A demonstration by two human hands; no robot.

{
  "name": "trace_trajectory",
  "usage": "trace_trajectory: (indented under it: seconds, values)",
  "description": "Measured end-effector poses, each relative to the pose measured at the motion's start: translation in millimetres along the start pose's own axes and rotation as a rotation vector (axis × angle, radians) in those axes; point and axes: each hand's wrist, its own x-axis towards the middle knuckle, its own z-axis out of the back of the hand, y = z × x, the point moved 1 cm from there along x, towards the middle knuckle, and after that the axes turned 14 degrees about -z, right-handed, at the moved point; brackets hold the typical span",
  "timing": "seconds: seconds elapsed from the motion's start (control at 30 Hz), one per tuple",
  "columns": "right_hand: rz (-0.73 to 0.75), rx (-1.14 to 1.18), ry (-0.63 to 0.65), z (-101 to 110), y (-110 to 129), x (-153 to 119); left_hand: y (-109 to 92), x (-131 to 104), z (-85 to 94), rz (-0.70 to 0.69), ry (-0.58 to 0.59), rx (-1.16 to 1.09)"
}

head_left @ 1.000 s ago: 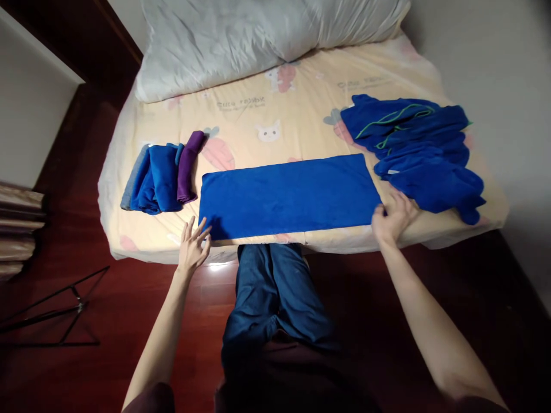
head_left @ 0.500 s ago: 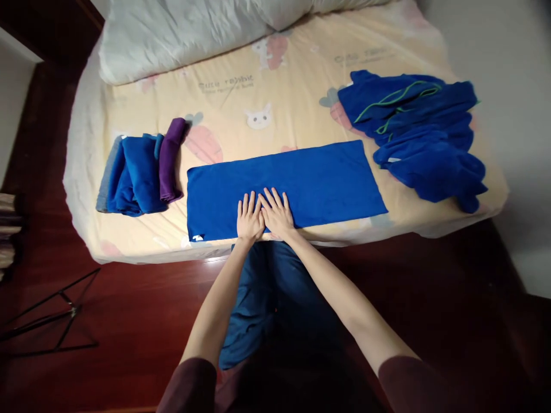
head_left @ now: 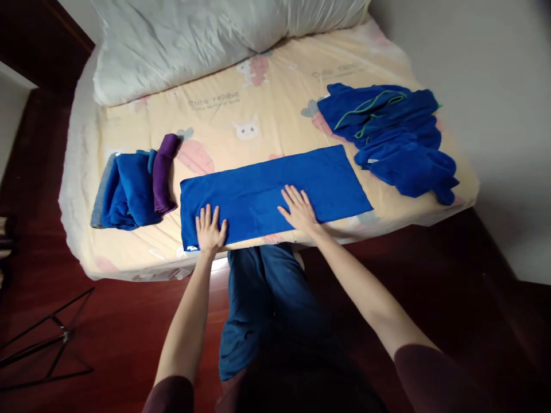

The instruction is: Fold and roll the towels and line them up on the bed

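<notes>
A blue cloth lies flat as a long rectangle near the front edge of the bed, with a small white tag at its lower left corner. My left hand rests on its left part, fingers spread. Right of the middle, my right hand lies on the cloth with spread fingers. Neither hand grips anything. Left of the cloth are a rolled purple cloth and a bundle of folded blue cloths. A loose heap of blue cloths with green edging sits to the right.
The bed has a yellow printed sheet. A pale grey quilt lies along its far side. On the dark red floor at the lower left stands a black metal stand. A wall rises at the right.
My hands were side by side at the cloth's middle and have moved apart, the left one to the left and the right one to the right. The camera view has shifted slightly.
</notes>
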Motion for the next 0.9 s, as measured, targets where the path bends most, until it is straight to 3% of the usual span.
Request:
trace_trajectory:
  seconds: [0.17,0.23,0.3,0.73,0.83,0.9]
  values:
    - [-0.282,-0.085,-0.088,38.9,-113.4,4.3,59.0,-28.6,19.6,0.142,-0.044,0.026]
    - [-0.391,-0.122,-0.147,47.5,-144.3,3.2,68.1,-33.3,20.7,0.161,-0.061,0.041]
    - [-0.437,-0.160,-0.187,50.1,-159.9,2.2,70.7,-34.4,19.4,0.164,-0.073,0.056]
    - [-0.434,-0.233,-0.243,42.8,-158.6,1.4,66.1,-33.9,22.1,0.214,-0.049,0.048]
    - [-0.437,-0.207,-0.249,41.7,-158.0,2.0,40.0,-21.9,26.7,0.192,-0.028,0.074]
    - [-0.438,-0.183,-0.253,39.4,-159.0,3.1,-0.5,-1.8,23.0,0.096,0.023,0.063]
